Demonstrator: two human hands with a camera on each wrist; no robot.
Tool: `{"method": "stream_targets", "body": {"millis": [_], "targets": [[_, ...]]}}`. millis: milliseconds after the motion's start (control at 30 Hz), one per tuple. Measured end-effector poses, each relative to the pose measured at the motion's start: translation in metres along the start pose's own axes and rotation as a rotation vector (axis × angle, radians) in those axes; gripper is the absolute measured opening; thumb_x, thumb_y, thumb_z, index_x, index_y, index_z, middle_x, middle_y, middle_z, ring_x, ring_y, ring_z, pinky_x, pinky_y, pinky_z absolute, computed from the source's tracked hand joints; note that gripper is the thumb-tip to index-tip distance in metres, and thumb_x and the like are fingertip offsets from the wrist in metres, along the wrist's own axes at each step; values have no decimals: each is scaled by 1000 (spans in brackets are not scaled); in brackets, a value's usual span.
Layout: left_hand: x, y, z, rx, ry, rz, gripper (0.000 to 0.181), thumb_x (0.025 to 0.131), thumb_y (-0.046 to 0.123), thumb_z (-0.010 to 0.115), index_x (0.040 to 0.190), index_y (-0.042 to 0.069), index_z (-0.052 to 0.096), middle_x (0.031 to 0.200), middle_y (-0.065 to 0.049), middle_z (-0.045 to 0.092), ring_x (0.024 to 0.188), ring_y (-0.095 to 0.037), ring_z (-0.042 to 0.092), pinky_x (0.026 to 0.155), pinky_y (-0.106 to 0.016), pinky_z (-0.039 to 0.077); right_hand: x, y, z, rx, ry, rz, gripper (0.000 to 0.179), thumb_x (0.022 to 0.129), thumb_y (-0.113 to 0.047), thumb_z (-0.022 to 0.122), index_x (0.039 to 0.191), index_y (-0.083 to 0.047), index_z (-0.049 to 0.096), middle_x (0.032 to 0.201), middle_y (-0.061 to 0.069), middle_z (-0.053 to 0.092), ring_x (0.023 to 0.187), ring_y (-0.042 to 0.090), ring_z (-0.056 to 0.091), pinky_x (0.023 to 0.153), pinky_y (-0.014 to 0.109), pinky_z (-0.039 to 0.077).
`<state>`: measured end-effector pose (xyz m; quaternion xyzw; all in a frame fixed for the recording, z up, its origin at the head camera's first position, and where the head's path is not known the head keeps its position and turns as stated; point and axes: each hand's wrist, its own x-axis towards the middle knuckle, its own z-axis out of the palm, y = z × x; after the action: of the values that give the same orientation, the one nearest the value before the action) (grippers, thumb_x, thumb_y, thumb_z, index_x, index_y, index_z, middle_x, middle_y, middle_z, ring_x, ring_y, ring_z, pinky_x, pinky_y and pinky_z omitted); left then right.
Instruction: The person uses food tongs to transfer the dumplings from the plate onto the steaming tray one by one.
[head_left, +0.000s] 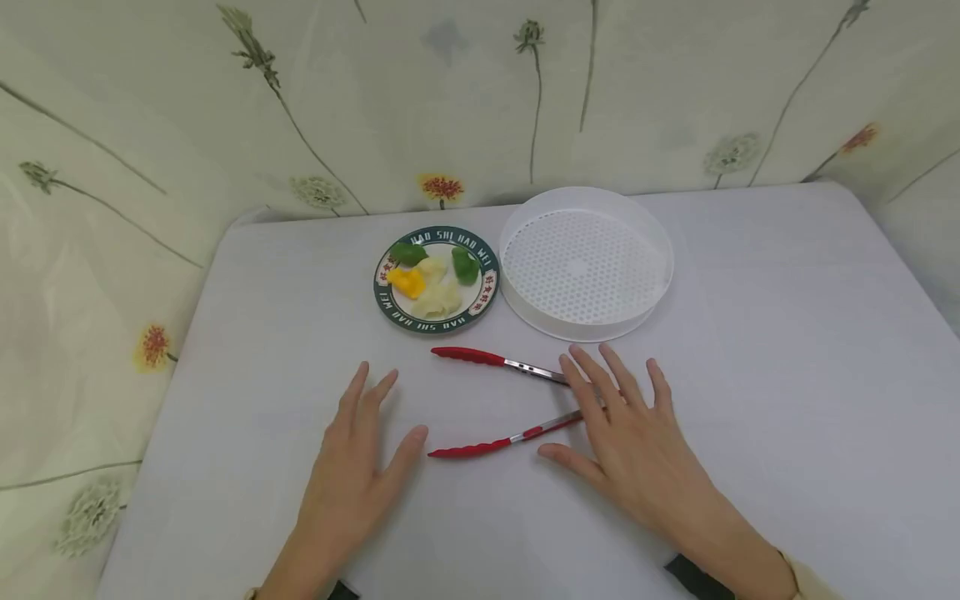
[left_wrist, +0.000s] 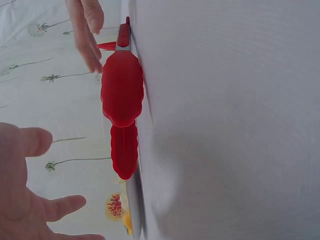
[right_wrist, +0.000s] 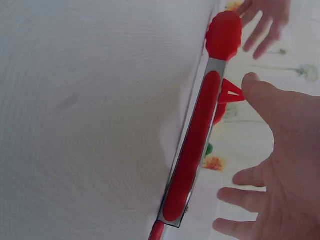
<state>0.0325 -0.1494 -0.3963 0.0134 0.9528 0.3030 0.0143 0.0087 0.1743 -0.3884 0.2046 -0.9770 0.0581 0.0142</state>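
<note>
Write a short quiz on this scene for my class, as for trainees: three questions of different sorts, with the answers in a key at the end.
1. Multiple choice. In the head view, where is the sieve relative to the plate?
A. To its left
B. To its right
C. On top of it

2. True or false. The left hand is clear of the tongs, whose red ends lie apart.

3. Count. How many green pieces lie on the plate in the head view?

Key: 1. B, to its right. 2. True. 3. Two.
</note>
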Motion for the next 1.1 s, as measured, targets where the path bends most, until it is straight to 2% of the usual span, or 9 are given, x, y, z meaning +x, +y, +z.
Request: {"method": "stream_targets", "body": {"millis": [200,333,467,567,667,767,867,967,1100], "targets": [[7,-10,1,-173,16,14,57,107,45,63,158,24,48,178,-11,27,161,-38,39,122,-68,47,2,6,6,24,46,-47,102,93,-67,71,164,-2,39,170,17,43,159,40,33,128,73,25],[15,-15,0,-283,12,-15,52,108,34,64,156,20,51,174,-11,36,157,-35,46,124,-61,49,7,10,9,37,75,-95,96,92,-63,75,161,-3,45,161,16,51,149,37,43,122,66,35],[26,-18,-5,-450,-35,-104,47,110,28,61,155,20,51,169,-5,47,150,-29,57,121,-42,53,14,13,10,57,77,-159,89,91,-59,79,156,-5,51,150,13,58,139,34,51,115,56,44],[33,-21,-9,-566,-65,-210,42,112,31,58,152,22,52,162,2,53,140,-24,66,114,-20,56,20,15,11,67,57,-192,87,91,-59,80,154,-5,54,146,12,59,137,32,53,114,53,45],[41,-22,-11,-660,-84,-284,40,113,34,55,150,22,52,157,4,55,130,-19,70,104,-8,55,25,17,11,72,25,-204,90,89,-61,81,154,-4,54,143,12,60,134,31,53,113,52,45],[50,-23,-13,-797,-115,-322,40,115,31,50,152,17,48,156,0,55,128,-13,71,104,-11,57,32,19,11,93,-21,-212,96,86,-63,83,155,-5,52,140,11,59,130,29,53,110,50,47],[61,-25,-13,-1000,-157,-394,45,116,31,45,157,13,39,158,-5,53,130,-11,70,109,-18,59,39,20,11,121,-72,-224,99,84,-66,84,156,-7,50,137,10,58,125,26,52,105,46,50],[72,-27,-14,-1209,-197,-484,54,116,32,43,163,10,28,164,-8,48,139,-17,66,116,-25,56,47,21,10,135,-115,-245,99,82,-67,85,155,-9,51,133,8,58,122,24,52,97,41,51],[83,-28,-15,-1380,-240,-523,60,116,32,38,169,12,17,173,-7,38,154,-24,52,127,-32,47,54,22,10,137,-147,-277,100,80,-67,86,155,-10,52,132,5,58,122,21,51,94,38,52]]}}
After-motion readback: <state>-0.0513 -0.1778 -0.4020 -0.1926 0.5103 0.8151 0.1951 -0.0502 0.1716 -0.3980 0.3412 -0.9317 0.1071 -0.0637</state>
